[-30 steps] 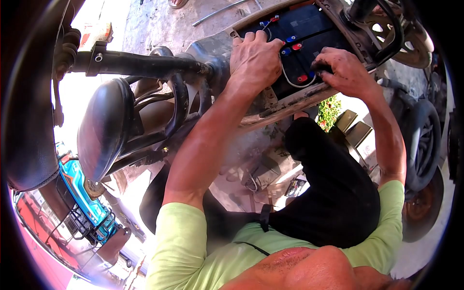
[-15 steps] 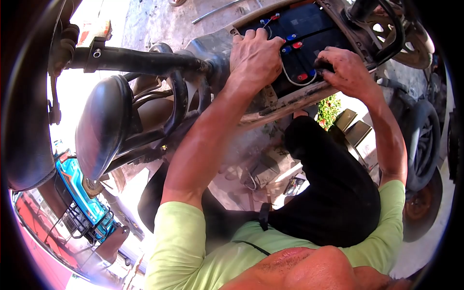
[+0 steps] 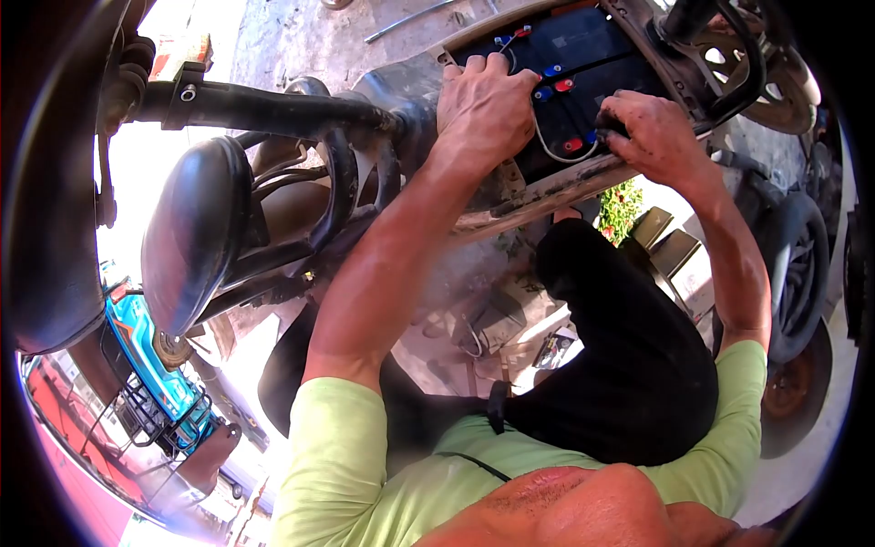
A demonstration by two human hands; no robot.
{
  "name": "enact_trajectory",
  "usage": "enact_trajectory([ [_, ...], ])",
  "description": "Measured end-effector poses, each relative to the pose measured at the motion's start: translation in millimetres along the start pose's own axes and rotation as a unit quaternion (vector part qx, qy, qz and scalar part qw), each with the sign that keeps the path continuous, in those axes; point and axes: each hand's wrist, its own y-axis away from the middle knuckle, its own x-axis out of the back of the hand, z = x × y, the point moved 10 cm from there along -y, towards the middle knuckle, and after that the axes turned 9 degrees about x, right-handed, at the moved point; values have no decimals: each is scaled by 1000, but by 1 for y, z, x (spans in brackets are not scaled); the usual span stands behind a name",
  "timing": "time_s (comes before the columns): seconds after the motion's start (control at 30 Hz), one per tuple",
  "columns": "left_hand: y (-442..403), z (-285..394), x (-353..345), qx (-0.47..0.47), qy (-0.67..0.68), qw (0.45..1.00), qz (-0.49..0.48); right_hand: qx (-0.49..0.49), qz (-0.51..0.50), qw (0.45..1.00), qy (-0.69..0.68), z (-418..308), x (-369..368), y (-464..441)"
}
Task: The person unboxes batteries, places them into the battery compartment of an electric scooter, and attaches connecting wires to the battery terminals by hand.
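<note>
Several black batteries (image 3: 570, 41) with red and blue terminals sit in a metal frame tray (image 3: 547, 190). My left hand (image 3: 485, 105) lies over the tray's left side, its fingers bent and the tips hidden beneath. A thin grey wire (image 3: 544, 141) emerges beside its thumb and curves towards the lower terminals. At the right, my right hand (image 3: 654, 137) is closed, thumb and fingers curled together beside a blue terminal (image 3: 591, 137) at the wire's end. Whatever its dark-stained fingertips hold is too small or hidden to make out.
A black tubular vehicle frame (image 3: 264, 111) with a rounded dark headlamp-like housing (image 3: 196, 237) stands at the left. Wheels (image 3: 795, 387) are at the right edge. A metal rod (image 3: 410, 20) lies on the concrete behind the tray. A blue vehicle (image 3: 150, 351) stands lower left.
Both hands keep nearly the same places and poses. The view has shifted very slightly; nothing has visibly been let go or taken up.
</note>
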Motion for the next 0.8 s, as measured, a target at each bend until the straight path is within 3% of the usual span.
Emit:
enact_trajectory([
  [0.33, 0, 1, 3, 4, 2, 1000, 1, -8, -12, 999, 31, 2, -7, 0],
  [0.53, 0, 1, 3, 0, 5, 1000, 12, -27, 50, 998, -9, 5, -3, 2],
  [0.8, 0, 1, 3, 2, 5, 1000, 8, -3, 41, 999, -32, 6, -11, 2],
])
